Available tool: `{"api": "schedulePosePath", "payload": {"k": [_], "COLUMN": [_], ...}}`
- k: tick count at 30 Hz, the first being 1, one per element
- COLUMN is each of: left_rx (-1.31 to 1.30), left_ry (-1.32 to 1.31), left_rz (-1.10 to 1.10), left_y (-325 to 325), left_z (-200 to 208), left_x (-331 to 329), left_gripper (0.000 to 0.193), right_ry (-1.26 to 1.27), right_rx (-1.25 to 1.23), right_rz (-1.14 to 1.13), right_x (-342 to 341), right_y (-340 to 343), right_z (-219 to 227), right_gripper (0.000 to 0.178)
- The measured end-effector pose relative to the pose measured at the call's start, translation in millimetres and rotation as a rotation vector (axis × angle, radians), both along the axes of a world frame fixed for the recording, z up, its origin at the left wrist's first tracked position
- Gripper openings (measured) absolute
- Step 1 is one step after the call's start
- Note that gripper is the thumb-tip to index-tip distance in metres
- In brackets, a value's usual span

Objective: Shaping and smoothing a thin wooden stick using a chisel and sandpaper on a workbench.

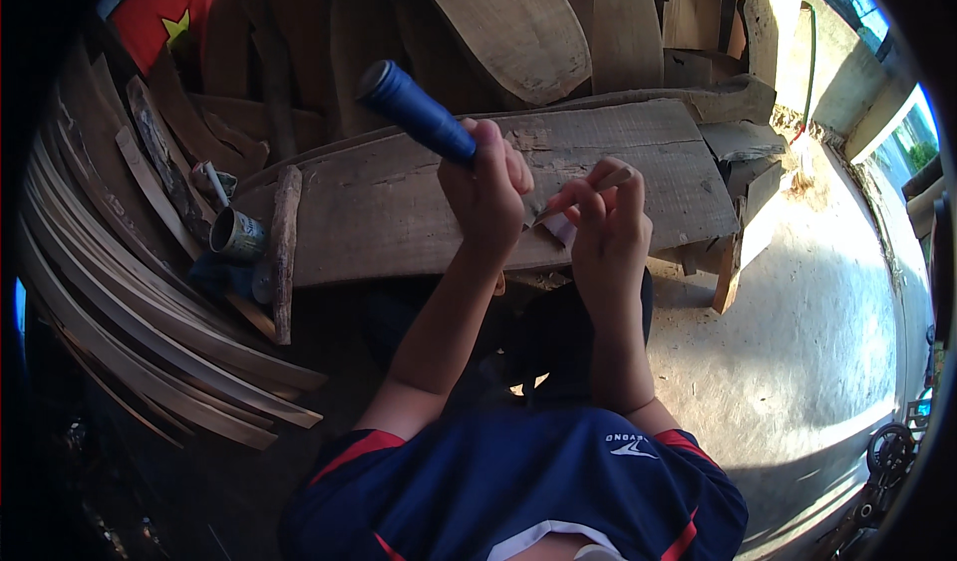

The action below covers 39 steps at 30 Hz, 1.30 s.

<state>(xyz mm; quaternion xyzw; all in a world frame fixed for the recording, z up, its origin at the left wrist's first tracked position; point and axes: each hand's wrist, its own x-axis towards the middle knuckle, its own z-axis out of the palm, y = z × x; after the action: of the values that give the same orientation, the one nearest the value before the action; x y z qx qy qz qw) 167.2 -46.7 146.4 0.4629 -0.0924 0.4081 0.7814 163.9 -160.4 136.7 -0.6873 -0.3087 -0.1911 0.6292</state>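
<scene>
My left hand (pixel 485 194) is closed around the narrow end of a blue cylinder (pixel 424 118). Its wider, grey-capped end points up and to the far left; its exact kind is unclear. My right hand (pixel 610 227) is beside it with bent fingers, pinching a thin, light stick (pixel 622 175) whose kind I cannot make out. Both hands are over a long, rough wooden plank (pixel 379 207) with cracks along its far part. A small pale piece (pixel 560 229) shows by the right fingertips, partly hidden by them.
A tin can (pixel 237 234) with a stick in it stands left of the plank, beside a rough wooden strip (pixel 286 262). Many curved thin boards (pixel 159 332) lie at left. Large boards (pixel 513 28) lean at the back, near a red flag (pixel 164 8). Sunlit concrete floor (pixel 788 342) extends right.
</scene>
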Motion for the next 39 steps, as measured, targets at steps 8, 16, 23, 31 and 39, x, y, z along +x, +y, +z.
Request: {"api": "schedulePosePath", "payload": {"k": [8,16,23,31,39], "left_rx": [0.028,0.187,0.219,0.054,0.152], "left_ry": [0.091,0.070,0.122,0.116,0.197], "left_rz": [0.088,0.126,0.134,0.049,0.026], "left_y": [-11,-16,-13,-8,1], "left_z": [6,9,1,4,-4], "left_x": [5,7,8,5,13], "left_gripper": [0.033,0.031,0.029,0.029,0.027], "right_ry": [0.069,-0.024,0.087,0.009,0.001], "right_rx": [0.102,0.062,0.136,0.068,0.013], "right_rz": [0.017,-0.027,0.022,-0.014,0.047], "right_x": [8,0,1,1,5], "right_y": [-3,1,-2,0,-1], "right_z": [-7,-2,-7,-8,-1], "right_gripper": [0.004,0.007,0.008,0.012,0.007]}}
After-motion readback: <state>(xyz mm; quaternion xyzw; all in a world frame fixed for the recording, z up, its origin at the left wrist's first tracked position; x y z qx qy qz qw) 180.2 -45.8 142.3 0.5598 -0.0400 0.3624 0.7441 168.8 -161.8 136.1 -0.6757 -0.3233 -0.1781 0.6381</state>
